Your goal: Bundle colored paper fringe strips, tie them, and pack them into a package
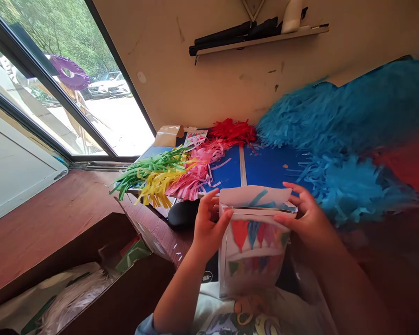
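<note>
In front of my body is a packet [254,253], with printed pictures of coloured tassels and a shiny, plastic-looking edge across its top. A pale flap [244,194] stands up above that edge, with blue strips showing against it. My left hand [211,222] pinches the packet's upper left corner, thumb in front and fingers behind. At the upper right corner, my right hand [302,211] grips it the same way. Past my right hand lies a fluffy pile of blue tissue tassels [349,184].
On the blue table [268,165] lie green tassels [153,165], yellow tassels [160,184], pink tassels [199,170] and red tassels [232,131]. A larger blue fringe heap [335,116] fills the right. An open cardboard box [139,284] stands on the floor at left. A shelf [261,42] hangs on the wall.
</note>
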`<state>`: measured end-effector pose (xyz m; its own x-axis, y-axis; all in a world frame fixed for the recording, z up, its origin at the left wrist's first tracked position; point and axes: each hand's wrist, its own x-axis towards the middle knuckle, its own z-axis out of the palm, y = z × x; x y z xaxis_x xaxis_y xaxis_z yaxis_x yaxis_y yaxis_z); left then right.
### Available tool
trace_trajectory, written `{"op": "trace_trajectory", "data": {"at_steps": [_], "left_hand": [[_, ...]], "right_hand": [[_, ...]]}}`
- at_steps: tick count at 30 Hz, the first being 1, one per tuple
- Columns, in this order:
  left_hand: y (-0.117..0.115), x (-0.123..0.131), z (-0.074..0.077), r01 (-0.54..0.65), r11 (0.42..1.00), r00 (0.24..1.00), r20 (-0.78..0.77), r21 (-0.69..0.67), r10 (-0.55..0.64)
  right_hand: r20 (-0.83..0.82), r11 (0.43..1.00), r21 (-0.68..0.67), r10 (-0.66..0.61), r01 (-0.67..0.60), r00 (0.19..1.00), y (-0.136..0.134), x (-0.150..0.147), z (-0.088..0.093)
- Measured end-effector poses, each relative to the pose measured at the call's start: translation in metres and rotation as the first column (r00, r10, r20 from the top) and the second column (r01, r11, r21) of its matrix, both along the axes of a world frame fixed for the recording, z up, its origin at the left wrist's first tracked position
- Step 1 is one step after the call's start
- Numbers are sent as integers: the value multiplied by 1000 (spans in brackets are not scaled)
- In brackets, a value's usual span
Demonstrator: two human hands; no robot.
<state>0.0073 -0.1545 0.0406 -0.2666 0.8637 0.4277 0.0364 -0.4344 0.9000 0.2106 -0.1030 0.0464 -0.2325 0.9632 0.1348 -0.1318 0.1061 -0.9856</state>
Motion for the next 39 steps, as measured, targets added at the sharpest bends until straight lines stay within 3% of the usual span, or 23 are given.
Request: {"op": "trace_trajectory", "data": {"at_steps": [7,21,27,31,36,39], "left_hand": [[2,-7,2,138,990,990,32,-2,-138],[-1,-10,-6,55,998,997,48,-33,-53],[2,-17,-4,200,980,980,18,23,-200],[2,-26,-1,294,955,954,-52,-42,-296],[2,-35,13,365,921,916,-124,-138,-382],[7,-38,24,395,906,884,-203,-153,-420]], "right_hand": [[23,999,-11,31,-31,999,9,0,-14],[73,1000,18,15,-16,997,7,-4,-15],[8,996,75,39,-40,999,5,-4,-16],[-66,996,60,62,-58,996,4,0,-16],[-94,981,-56,182,-188,979,1,3,0],[-78,989,-86,116,-122,990,-3,0,11]]}}
